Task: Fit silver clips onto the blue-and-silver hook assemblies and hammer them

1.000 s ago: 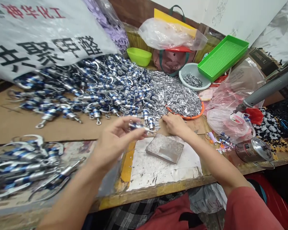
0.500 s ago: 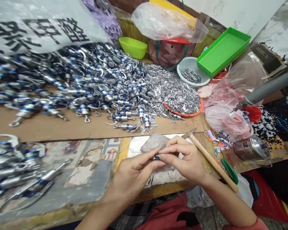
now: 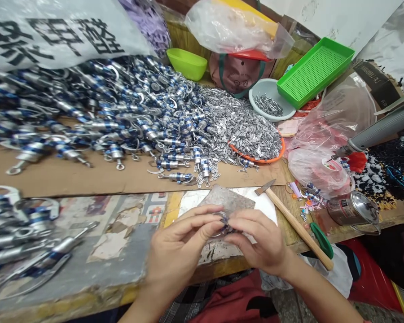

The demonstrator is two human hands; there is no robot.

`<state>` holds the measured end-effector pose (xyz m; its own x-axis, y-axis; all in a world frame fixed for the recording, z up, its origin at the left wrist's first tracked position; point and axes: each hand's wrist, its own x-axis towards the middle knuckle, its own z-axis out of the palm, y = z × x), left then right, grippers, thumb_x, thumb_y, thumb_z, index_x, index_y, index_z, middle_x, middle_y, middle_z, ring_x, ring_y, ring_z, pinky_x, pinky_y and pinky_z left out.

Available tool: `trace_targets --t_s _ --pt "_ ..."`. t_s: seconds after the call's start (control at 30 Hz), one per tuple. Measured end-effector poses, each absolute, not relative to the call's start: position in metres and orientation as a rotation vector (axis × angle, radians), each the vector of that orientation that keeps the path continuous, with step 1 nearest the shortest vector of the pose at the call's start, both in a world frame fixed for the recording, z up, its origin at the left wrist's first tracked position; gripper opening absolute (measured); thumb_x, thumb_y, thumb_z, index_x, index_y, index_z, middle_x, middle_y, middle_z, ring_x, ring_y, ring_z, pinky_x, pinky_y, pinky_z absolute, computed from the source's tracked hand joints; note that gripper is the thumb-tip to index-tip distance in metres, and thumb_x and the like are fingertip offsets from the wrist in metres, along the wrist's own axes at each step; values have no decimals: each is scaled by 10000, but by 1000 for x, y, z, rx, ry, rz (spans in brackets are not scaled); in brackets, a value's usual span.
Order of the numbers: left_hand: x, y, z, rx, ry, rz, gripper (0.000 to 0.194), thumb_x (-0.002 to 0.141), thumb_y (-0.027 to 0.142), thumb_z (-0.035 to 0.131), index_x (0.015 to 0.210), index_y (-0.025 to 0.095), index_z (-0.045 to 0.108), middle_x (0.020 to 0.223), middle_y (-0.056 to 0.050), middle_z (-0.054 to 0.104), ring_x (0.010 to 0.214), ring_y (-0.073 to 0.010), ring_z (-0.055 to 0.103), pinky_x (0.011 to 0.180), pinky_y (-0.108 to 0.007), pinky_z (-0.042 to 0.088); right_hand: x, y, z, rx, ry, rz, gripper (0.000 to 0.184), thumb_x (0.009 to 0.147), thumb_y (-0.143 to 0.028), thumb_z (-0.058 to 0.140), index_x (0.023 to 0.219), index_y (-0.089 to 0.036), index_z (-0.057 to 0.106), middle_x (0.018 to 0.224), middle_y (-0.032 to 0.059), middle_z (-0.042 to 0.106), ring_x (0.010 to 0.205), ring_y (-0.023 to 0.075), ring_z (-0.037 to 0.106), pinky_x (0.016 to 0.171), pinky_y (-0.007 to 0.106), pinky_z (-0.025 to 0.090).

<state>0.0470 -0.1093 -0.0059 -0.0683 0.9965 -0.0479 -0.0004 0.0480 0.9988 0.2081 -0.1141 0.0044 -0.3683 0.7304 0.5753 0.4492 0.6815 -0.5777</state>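
Observation:
A small dark blue and silver metal part with a thin ring (image 3: 224, 221) is pinched between the fingertips of both hands; its exact kind is partly hidden. My left hand (image 3: 183, 237) grips it from the left, and my right hand (image 3: 264, 240) closes on its other side. Just beyond the fingers, a flat grey stone slab (image 3: 224, 198) lies on a white sheet (image 3: 269, 204). To the right of my right hand rests a hammer (image 3: 294, 220) with a wooden handle.
Silver-and-blue metal pieces with curved levers (image 3: 121, 107) are heaped at the back left. Several more lie at the near left. Flat perforated metal pieces fill an orange-rimmed basket (image 3: 283, 146). A grey screwdriver-like tool (image 3: 377, 130), a metal mug (image 3: 346, 208) and a green tray (image 3: 316, 72) are at right.
My fingers have shifted around the part, and a ring on it now shows. My left hand has moved slightly left, and more of the stone slab is visible.

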Motion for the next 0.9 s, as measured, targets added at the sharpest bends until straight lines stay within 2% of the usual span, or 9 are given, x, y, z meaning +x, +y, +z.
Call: trace_targets --t_s 0.07,0.2,0.3,0.4,0.53,0.67,0.8,0.9 --pt "51 -110 -7 1151 1311 1260 60 684 275 689 640 269 729 839 -14 725 831 -184 660 787 -278 528 208 -116 -2 -932 -2007 340 353 835 -132 565 1175 -220 531 951 65 677 904 155 632 782 291 537" --pt "53 -109 -9 1307 1270 1311 52 693 237 677 700 254 726 798 -13 702 779 -167 656 704 -243 538 204 -113 -3 -952 -1920 443 225 845 -160 560 1060 -204 609 890 64 692 836 153 651 737 284 549" --pt "51 -110 -10 1559 1314 1354 89 732 214 640 750 250 719 778 -7 698 725 -152 659 690 -240 538 201 -109 2 -967 -1910 527 144 872 -208 534 960 -183 645 856 69 691 802 147 648 711 278 547" --pt "49 -112 -11 1784 1373 1394 122 774 179 593 756 236 699 796 -14 711 739 -153 672 718 -245 540 199 -108 6 -1021 -1867 612 148 876 -254 534 875 -175 660 830 65 686 781 138 645 701 263 541" --pt "48 -114 -16 2060 1322 1390 183 785 82 542 835 198 676 860 -64 736 819 -176 687 799 -272 533 197 -111 10 -1027 -1889 628 131 824 -280 610 869 -164 649 834 69 684 806 153 639 733 275 531" --pt "44 -112 -22 2306 1235 1434 302 744 -2 517 914 191 676 861 -79 743 848 -195 689 832 -291 523 194 -111 14 -1108 -1896 574 70 797 -225 628 842 -172 638 819 66 681 783 161 631 730 286 520" --pt "44 -108 -25 2337 1238 1433 278 740 11 542 917 185 667 849 -86 737 827 -200 684 814 -295 526 193 -106 19 -1163 -1889 696 52 773 -201 629 804 -161 639 769 50 664 704 143 605 660 261 504" --pt "46 -105 -27 2316 1247 1510 323 746 21 558 1014 192 614 835 -73 727 801 -192 680 772 -298 542 191 -104 20 -1152 -1876 730 67 764 -192 629 820 -161 647 763 44 657 683 133 588 642 254 493"
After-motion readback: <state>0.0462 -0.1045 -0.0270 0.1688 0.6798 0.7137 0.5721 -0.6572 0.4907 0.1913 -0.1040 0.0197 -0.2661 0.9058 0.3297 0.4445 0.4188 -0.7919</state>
